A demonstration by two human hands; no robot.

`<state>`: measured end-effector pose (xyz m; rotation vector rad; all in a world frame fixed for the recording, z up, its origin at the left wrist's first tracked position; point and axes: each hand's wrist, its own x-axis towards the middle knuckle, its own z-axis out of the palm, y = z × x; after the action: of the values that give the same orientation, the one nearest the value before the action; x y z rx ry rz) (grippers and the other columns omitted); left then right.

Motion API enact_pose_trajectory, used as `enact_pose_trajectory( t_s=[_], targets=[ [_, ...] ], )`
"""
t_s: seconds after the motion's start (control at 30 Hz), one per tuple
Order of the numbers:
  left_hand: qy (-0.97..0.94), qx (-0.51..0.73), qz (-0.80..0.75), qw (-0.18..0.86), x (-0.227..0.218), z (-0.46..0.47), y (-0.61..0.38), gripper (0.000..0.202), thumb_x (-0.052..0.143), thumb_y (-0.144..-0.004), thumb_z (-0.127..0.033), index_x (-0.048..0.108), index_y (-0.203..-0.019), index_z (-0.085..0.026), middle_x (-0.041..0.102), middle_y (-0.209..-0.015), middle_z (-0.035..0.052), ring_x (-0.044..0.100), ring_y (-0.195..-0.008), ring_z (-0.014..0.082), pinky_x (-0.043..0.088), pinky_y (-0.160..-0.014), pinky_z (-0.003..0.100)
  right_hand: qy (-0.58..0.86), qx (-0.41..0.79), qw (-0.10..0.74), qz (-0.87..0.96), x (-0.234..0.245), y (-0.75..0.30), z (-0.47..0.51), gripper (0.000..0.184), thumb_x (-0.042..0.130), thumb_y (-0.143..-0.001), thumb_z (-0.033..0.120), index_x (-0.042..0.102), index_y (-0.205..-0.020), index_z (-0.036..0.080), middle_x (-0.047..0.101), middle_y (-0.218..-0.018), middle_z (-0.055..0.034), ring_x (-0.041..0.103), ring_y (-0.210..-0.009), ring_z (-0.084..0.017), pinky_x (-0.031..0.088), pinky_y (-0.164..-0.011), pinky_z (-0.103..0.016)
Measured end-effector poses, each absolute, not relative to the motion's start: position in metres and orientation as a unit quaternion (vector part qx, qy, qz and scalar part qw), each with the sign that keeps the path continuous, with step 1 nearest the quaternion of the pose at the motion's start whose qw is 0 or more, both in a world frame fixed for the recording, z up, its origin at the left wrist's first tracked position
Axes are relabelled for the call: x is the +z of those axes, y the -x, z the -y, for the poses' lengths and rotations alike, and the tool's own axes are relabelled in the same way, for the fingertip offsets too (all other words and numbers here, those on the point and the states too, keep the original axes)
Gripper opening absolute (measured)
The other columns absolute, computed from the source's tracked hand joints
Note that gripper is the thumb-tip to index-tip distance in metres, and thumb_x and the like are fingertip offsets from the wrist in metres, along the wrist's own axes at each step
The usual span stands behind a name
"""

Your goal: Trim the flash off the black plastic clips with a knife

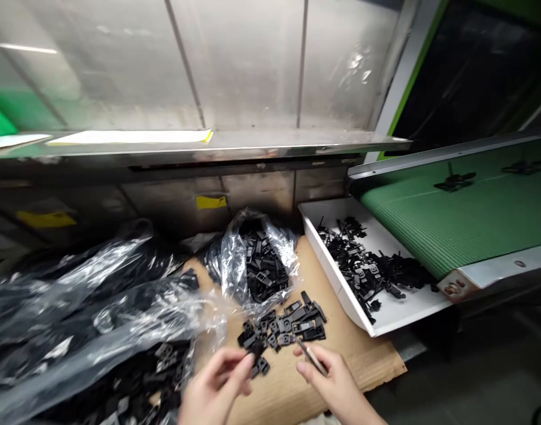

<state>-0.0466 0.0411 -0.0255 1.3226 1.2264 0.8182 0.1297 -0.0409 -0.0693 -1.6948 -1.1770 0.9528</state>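
Observation:
My left hand (217,383) is at the bottom centre, fingers pinched on a small black plastic part (256,349) just above the cardboard sheet (368,360). My right hand (332,381) is beside it, closed on a thin metal tool (311,356) whose tip points up-left toward a loose pile of black plastic parts (288,327). Behind the pile lies an open clear plastic bag (257,260) filled with the same black parts.
Larger clear bags of black parts (88,319) cover the left. A white tray (398,310) with black sprue pieces sits under the end of a green conveyor belt (452,218) carrying more pieces. A metal machine housing (186,153) runs across the back.

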Motion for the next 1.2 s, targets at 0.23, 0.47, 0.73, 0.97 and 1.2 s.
enact_pose_trajectory(
  t_s=[0.23, 0.47, 0.73, 0.97, 1.2],
  targets=[
    [-0.497, 0.316, -0.378, 0.714, -0.013, -0.014, -0.017, 0.029, 0.06, -0.073, -0.039, 0.048, -0.06, -0.015, 0.053, -0.042, -0.0039, 0.052, -0.035, 0.0101, 0.036, -0.039, 0.017, 0.609, 0.363, 0.521, 0.474, -0.031, -0.131, 0.034, 0.038, 0.058, -0.07, 0.047, 0.064, -0.092, 0.017, 0.062, -0.088, -0.0088, 0.057, -0.087, -0.024, 0.045, -0.075, -0.029],
    [-0.506, 0.351, -0.369, 0.696, -0.014, -0.006, -0.013, 0.02, 0.057, -0.078, -0.034, 0.059, -0.074, -0.014, 0.061, -0.059, 0.0007, 0.055, -0.048, 0.0106, 0.041, -0.05, 0.02, 0.606, 0.412, 0.531, 0.426, -0.031, -0.147, 0.039, 0.035, 0.062, -0.068, 0.047, 0.066, -0.083, 0.016, 0.065, -0.077, -0.0063, 0.06, -0.072, -0.022, 0.049, -0.064, -0.03],
    [-0.541, 0.359, -0.42, 0.633, 0.002, -0.012, -0.023, 0.013, 0.061, -0.073, -0.025, 0.065, -0.085, -0.019, 0.063, -0.069, -0.0004, 0.057, -0.058, 0.0124, 0.046, -0.061, 0.021, 0.582, 0.39, 0.512, 0.498, -0.024, -0.157, 0.04, 0.03, 0.058, -0.072, 0.048, 0.067, -0.075, 0.02, 0.064, -0.073, -0.0043, 0.059, -0.07, -0.019, 0.046, -0.061, -0.025],
    [-0.534, 0.341, -0.427, 0.645, 0.004, -0.011, -0.028, 0.012, 0.058, -0.075, -0.023, 0.067, -0.078, -0.016, 0.064, -0.062, 0.0014, 0.057, -0.058, 0.0155, 0.046, -0.061, 0.024, 0.584, 0.396, 0.499, 0.503, -0.022, -0.162, 0.044, 0.033, 0.056, -0.073, 0.049, 0.065, -0.073, 0.017, 0.06, -0.068, -0.0031, 0.055, -0.062, -0.016, 0.043, -0.057, -0.024],
    [-0.488, 0.345, -0.393, 0.698, 0.0, -0.009, -0.024, 0.017, 0.057, -0.076, -0.026, 0.067, -0.077, -0.013, 0.063, -0.058, 0.0021, 0.055, -0.052, 0.0133, 0.043, -0.059, 0.024, 0.584, 0.442, 0.494, 0.469, -0.02, -0.16, 0.049, 0.032, 0.053, -0.075, 0.046, 0.065, -0.077, 0.016, 0.057, -0.063, -0.0018, 0.048, -0.052, -0.012, 0.039, -0.047, -0.022]
  ],
)
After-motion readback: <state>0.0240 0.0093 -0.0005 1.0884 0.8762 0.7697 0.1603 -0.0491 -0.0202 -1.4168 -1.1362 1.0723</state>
